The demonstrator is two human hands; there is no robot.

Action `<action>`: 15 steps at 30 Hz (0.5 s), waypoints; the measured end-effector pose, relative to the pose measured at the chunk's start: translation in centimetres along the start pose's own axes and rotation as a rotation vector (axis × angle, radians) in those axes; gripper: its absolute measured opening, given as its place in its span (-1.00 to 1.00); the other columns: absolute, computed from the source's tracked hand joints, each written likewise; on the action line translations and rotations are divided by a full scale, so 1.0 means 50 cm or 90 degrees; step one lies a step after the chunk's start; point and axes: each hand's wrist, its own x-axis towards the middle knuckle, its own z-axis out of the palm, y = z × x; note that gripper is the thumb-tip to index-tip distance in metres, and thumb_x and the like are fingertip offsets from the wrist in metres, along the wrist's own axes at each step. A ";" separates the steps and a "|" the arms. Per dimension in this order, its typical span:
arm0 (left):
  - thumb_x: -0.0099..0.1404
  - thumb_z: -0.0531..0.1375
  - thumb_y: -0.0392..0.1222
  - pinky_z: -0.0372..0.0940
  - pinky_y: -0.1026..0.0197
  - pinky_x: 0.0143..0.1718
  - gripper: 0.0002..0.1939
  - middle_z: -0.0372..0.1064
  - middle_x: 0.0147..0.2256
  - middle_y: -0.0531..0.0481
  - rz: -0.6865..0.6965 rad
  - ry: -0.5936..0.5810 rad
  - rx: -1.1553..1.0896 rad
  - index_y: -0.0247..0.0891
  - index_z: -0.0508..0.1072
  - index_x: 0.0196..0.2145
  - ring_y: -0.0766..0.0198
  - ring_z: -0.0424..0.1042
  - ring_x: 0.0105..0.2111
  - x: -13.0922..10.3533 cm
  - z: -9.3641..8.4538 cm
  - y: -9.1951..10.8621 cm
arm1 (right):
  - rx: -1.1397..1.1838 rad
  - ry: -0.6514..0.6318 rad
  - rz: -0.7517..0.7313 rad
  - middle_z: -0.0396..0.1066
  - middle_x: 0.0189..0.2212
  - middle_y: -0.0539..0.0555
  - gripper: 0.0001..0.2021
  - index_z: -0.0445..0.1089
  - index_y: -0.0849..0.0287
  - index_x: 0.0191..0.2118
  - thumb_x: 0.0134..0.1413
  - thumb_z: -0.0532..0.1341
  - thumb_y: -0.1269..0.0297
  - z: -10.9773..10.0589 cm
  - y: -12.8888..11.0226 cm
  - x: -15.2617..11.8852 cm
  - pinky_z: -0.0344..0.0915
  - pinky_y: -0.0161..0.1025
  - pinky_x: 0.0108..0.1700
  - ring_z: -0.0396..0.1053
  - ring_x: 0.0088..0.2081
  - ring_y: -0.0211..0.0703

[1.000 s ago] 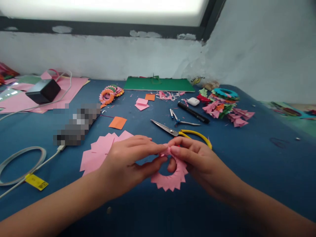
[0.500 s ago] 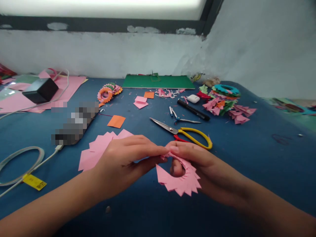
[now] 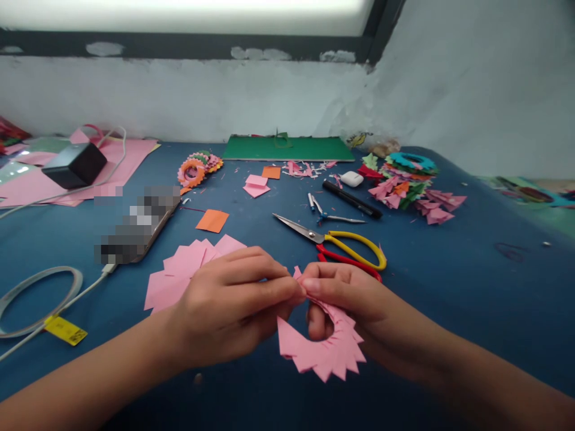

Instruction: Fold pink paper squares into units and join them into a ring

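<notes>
A curved pink folded-paper ring (image 3: 326, 353), toothed along its outer edge and open at the left, hangs between my hands. My right hand (image 3: 350, 296) pinches its upper end between thumb and fingers, with fingertips showing inside the curve. My left hand (image 3: 242, 302) has its fingers closed on the same upper end, against the right thumb; the exact spot they pinch is hidden. Behind my left hand, a fan of pink paper squares (image 3: 173, 275) lies partly covered. Scissors (image 3: 332, 239) with yellow and red handles rest just beyond my right hand.
On the blue table (image 3: 251, 389) are orange squares (image 3: 212, 221), a black marker (image 3: 353, 199), a white case (image 3: 351, 179), and a green board (image 3: 290, 149). Folded-paper pieces (image 3: 404, 179) pile up at right. A pixelated object (image 3: 139, 224), cable and tape roll (image 3: 40, 299) lie left.
The pink paper ring has dropped slightly and tilted, its free pointed end shifting down and left. My left fingers have curled in closer to the right thumb.
</notes>
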 end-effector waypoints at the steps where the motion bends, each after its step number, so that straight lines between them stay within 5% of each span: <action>1: 0.17 0.20 -0.46 0.39 0.29 -0.38 -0.89 0.45 -0.44 -0.08 -0.009 0.004 -0.022 -0.37 0.44 -0.32 0.30 0.45 -0.42 -0.001 0.001 0.000 | -0.001 -0.004 0.000 0.45 -0.64 -0.10 -0.84 0.37 0.19 -0.46 0.09 0.23 0.26 0.000 0.000 0.000 0.10 -0.41 -0.45 0.30 -0.59 -0.44; 6: 0.15 0.21 -0.48 0.39 0.30 -0.34 -0.83 0.46 -0.40 -0.06 -0.030 0.002 -0.068 -0.33 0.47 -0.29 0.33 0.45 -0.40 0.000 -0.005 -0.005 | -0.059 0.019 -0.080 0.47 -0.57 -0.08 -0.89 0.40 0.16 -0.37 0.04 0.28 0.25 -0.003 -0.005 -0.004 0.18 -0.42 -0.45 0.39 -0.50 -0.39; 10: 0.13 0.12 -0.57 0.39 0.31 -0.31 -0.57 0.48 -0.28 -0.04 -0.069 -0.019 -0.119 -0.23 0.43 -0.09 0.34 0.45 -0.33 0.000 -0.012 -0.011 | -0.124 0.068 -0.172 0.48 -0.53 -0.07 -0.91 0.41 0.13 -0.35 0.05 0.28 0.26 -0.008 -0.009 -0.005 0.27 -0.43 -0.44 0.42 -0.47 -0.36; 13: 0.13 0.04 -0.55 0.40 0.27 -0.25 -0.47 0.49 -0.25 -0.01 -0.162 -0.029 -0.190 -0.20 0.36 0.03 0.31 0.47 -0.28 0.002 -0.018 -0.008 | -0.176 0.086 -0.217 0.51 -0.47 -0.06 -0.95 0.41 0.11 -0.34 0.07 0.26 0.28 -0.009 -0.011 -0.005 0.33 -0.44 -0.42 0.42 -0.47 -0.38; 15: 0.22 0.04 -0.45 0.42 0.31 -0.26 -0.58 0.51 -0.25 0.00 -0.260 -0.044 -0.234 -0.21 0.40 -0.01 0.29 0.49 -0.26 0.006 -0.021 -0.005 | -0.216 0.102 -0.247 0.53 -0.41 -0.05 -0.96 0.41 0.11 -0.33 0.07 0.26 0.29 -0.009 -0.012 -0.005 0.37 -0.43 -0.40 0.45 -0.44 -0.36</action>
